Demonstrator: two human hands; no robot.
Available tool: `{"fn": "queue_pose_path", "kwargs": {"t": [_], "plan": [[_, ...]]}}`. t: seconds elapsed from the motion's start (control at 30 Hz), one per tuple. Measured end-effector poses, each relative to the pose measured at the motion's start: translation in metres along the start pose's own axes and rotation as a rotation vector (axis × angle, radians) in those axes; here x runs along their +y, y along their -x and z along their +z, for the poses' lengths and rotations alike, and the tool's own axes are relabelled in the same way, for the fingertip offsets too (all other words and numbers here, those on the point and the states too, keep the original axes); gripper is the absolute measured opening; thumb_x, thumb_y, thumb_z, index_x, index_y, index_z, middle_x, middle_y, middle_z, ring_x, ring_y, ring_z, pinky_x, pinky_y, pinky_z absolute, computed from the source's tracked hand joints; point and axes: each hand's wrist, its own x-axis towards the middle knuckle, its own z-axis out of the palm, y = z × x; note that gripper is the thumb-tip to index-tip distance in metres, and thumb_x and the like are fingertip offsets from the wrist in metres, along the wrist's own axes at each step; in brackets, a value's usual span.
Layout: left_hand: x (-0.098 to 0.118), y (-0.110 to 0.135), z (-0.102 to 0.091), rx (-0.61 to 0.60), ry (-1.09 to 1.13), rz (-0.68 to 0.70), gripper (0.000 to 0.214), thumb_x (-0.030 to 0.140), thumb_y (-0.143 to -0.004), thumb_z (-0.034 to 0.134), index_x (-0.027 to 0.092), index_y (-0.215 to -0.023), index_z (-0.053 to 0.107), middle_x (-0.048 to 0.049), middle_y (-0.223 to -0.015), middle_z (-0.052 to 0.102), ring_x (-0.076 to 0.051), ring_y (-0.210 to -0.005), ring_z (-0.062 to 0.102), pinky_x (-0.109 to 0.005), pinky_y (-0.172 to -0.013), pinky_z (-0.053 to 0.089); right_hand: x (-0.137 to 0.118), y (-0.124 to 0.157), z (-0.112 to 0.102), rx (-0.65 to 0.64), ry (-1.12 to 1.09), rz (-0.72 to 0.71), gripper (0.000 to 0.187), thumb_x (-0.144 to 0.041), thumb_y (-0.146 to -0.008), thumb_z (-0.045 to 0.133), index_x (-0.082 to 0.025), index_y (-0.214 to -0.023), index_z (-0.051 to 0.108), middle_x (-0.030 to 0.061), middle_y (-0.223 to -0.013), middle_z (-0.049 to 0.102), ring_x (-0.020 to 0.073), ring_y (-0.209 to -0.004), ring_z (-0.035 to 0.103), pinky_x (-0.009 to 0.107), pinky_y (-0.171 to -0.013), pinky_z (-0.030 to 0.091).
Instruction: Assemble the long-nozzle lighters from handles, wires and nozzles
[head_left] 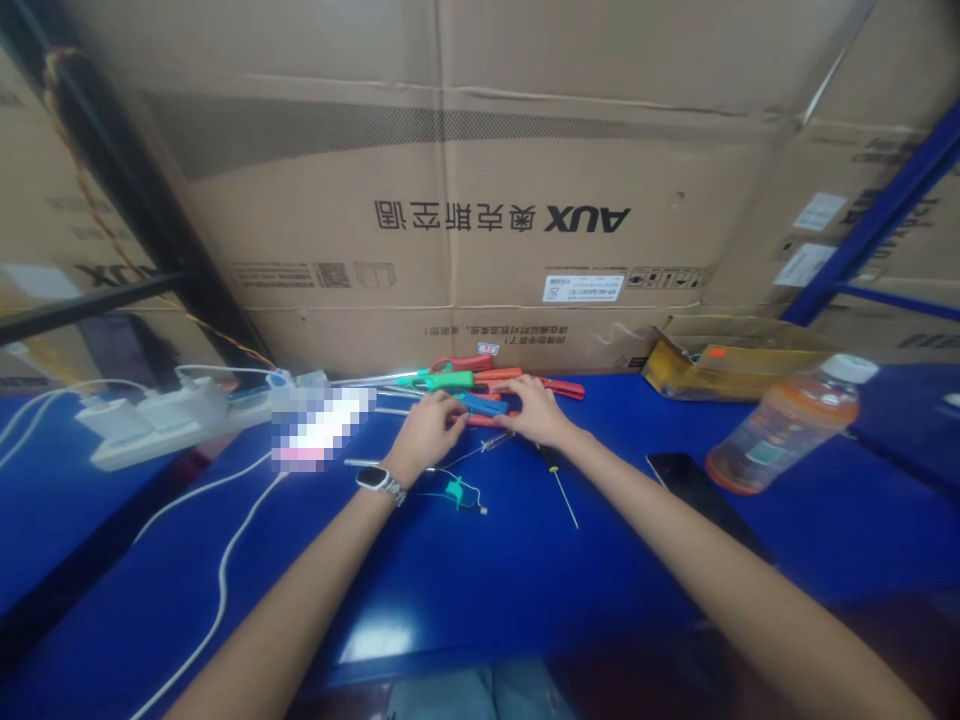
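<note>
A pile of long-necked gas lighters lies on the blue table against a carton; a green lighter (450, 380), a blue lighter (486, 404) and an orange lighter (499, 376) show in it. At its near side, a red lighter (486, 420) spans between my hands. My left hand (429, 435), with a watch (373, 479) at the wrist, has curled fingers at its left end. My right hand (534, 412) bends thumb and fingers round its right end. Before them lie a green plastic piece (455, 490) with a wire, a metal tube (361, 463) and a thin screwdriver (564, 495).
On the left are a white power strip (180, 425) with plugs and cables, and a bright blurred-out object (326, 425). To the right are a black phone (697, 500), a bottle (787, 425) and a yellow open box (720, 360). A large carton (480, 150) stands behind.
</note>
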Motion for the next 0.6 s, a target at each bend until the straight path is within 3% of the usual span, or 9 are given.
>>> {"fn": "queue_pose_path", "kwargs": {"t": [0.13, 0.27, 0.37, 0.47, 0.6], "plan": [[0.004, -0.010, -0.002, 0.085, -0.025, 0.039, 0.020, 0.028, -0.092, 0.052, 0.018, -0.090, 0.069, -0.0082, -0.096, 0.066, -0.026, -0.094, 0.061, -0.038, -0.084, 0.048, 0.012, 0.008, -0.005, 0.114, 0.014, 0.034, 0.032, -0.029, -0.085, 0.065, -0.025, -0.116, 0.064, 0.0066, -0.117, 0.062, 0.0237, -0.111, 0.056, 0.038, -0.093, 0.044], [0.022, -0.026, 0.003, 0.145, 0.052, 0.131, 0.020, 0.028, -0.094, 0.049, 0.019, -0.090, 0.067, -0.0062, -0.094, 0.066, -0.022, -0.086, 0.061, -0.033, -0.078, 0.047, 0.045, 0.010, -0.023, 0.153, 0.146, 0.221, 0.030, -0.016, -0.089, 0.048, -0.023, -0.113, 0.066, 0.0098, -0.118, 0.064, 0.0258, -0.109, 0.057, 0.039, -0.089, 0.046], [0.042, -0.048, 0.016, 0.102, 0.047, 0.181, 0.021, 0.029, -0.093, 0.050, 0.018, -0.087, 0.067, -0.0053, -0.086, 0.066, -0.021, -0.080, 0.061, -0.033, -0.075, 0.046, 0.069, 0.007, -0.034, 0.114, 0.219, 0.294, 0.034, -0.021, -0.088, 0.052, -0.022, -0.120, 0.064, 0.0133, -0.128, 0.061, 0.0334, -0.118, 0.052, 0.047, -0.091, 0.043], [0.060, -0.070, 0.032, 0.035, 0.055, 0.202, 0.020, 0.029, -0.093, 0.051, 0.019, -0.087, 0.068, -0.0057, -0.089, 0.067, -0.020, -0.079, 0.062, -0.031, -0.073, 0.046, 0.081, 0.002, -0.036, 0.031, 0.274, 0.288, 0.043, -0.028, -0.088, 0.058, -0.022, -0.131, 0.059, 0.0137, -0.136, 0.058, 0.0349, -0.126, 0.046, 0.050, -0.096, 0.038], [0.073, -0.087, 0.045, -0.010, 0.070, 0.173, 0.019, 0.029, -0.092, 0.053, 0.019, -0.087, 0.068, -0.0053, -0.086, 0.066, -0.020, -0.078, 0.064, -0.029, -0.071, 0.046, 0.083, -0.002, -0.034, -0.030, 0.318, 0.271, 0.034, -0.034, -0.092, 0.056, -0.022, -0.122, 0.064, 0.0148, -0.125, 0.063, 0.0318, -0.119, 0.054, 0.048, -0.096, 0.036]]}}
